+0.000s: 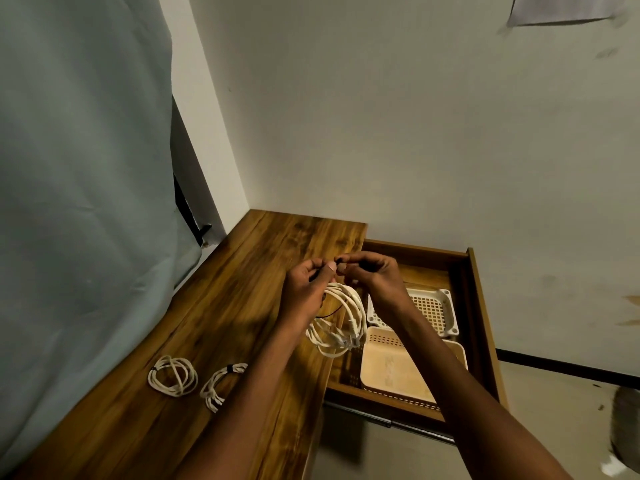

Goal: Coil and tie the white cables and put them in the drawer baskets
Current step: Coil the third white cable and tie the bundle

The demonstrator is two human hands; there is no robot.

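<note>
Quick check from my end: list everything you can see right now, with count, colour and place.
tied cable coils: two, white, on the table, near left
held cable coil: one, white, hanging from both hands
black tie: one, at the held coil
baskets: two, white behind, cream in front, in the drawer
drawer: one, wooden, open, right of table
table: one, brown wood
curtain: one, grey-green, left
left hand: pinching the tie
right hand: pinching the tie

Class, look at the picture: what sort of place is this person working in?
Probably a room in a home or small office: a wooden desk in a corner, a curtain over a window, and an open drawer holding plastic baskets.
</note>
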